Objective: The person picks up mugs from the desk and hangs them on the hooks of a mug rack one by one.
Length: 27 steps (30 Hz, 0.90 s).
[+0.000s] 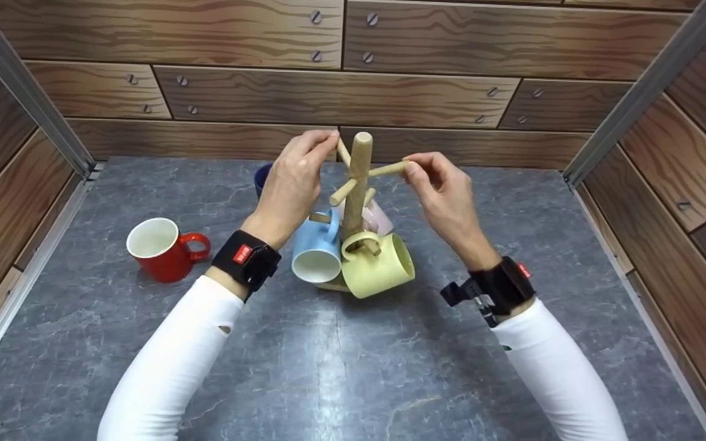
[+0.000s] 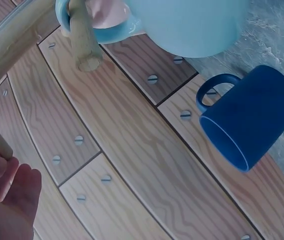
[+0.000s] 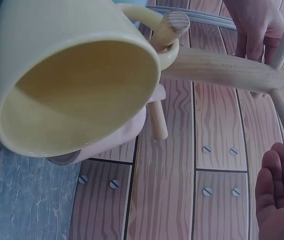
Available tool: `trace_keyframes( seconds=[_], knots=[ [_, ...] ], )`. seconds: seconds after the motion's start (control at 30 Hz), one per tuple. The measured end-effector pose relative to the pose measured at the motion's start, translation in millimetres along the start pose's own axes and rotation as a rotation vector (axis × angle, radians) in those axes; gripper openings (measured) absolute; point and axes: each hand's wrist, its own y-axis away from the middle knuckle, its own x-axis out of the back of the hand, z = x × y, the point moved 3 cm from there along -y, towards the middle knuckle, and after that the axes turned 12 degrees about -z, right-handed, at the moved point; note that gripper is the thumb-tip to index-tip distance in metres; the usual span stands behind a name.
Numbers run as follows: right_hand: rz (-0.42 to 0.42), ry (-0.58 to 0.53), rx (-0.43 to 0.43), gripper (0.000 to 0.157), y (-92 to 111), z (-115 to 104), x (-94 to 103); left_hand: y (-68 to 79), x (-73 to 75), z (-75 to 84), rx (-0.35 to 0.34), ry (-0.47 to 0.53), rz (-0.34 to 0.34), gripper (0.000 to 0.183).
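Note:
A wooden mug tree (image 1: 360, 184) stands mid-table with pegs at several heights. My left hand (image 1: 295, 177) pinches the tip of its upper back-left peg between thumb and fingers. The tip of the upper right peg is pinched by my right hand (image 1: 445, 193). On lower pegs hang a light blue mug (image 1: 316, 251), a yellow mug (image 1: 380, 269) and a pink mug (image 1: 379, 217), the last partly hidden behind the post. An upper peg (image 1: 343, 192) facing me is bare. In the left wrist view, a dark blue mug (image 2: 251, 115) shows its handle and rim.
A red mug (image 1: 166, 251) with a white inside stands upright on the grey marbled table (image 1: 328, 380), left of the tree. In the head view, my left hand mostly covers the dark blue mug. Wood-patterned walls (image 1: 341, 92) enclose the back and sides.

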Motion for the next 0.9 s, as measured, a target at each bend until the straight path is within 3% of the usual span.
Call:
trace_keyframes(
  seconds=[0.4, 0.67, 0.9],
  knots=[
    [0.007, 0.027, 0.026, 0.017, 11.5, -4.0, 6.7, -10.9, -6.6, -2.1, -0.026, 0.084, -0.078, 0.034],
    [-0.013, 0.012, 0.004, 0.019, 9.6, -5.9, 7.5, -9.2, -4.9, -2.0, -0.039, -0.034, -0.156, 0.044],
    [-0.044, -0.043, -0.039, 0.033, 9.6, -3.0, 13.9, 7.9, -3.2, -16.0, -0.011, -0.087, -0.139, 0.058]
  ],
)
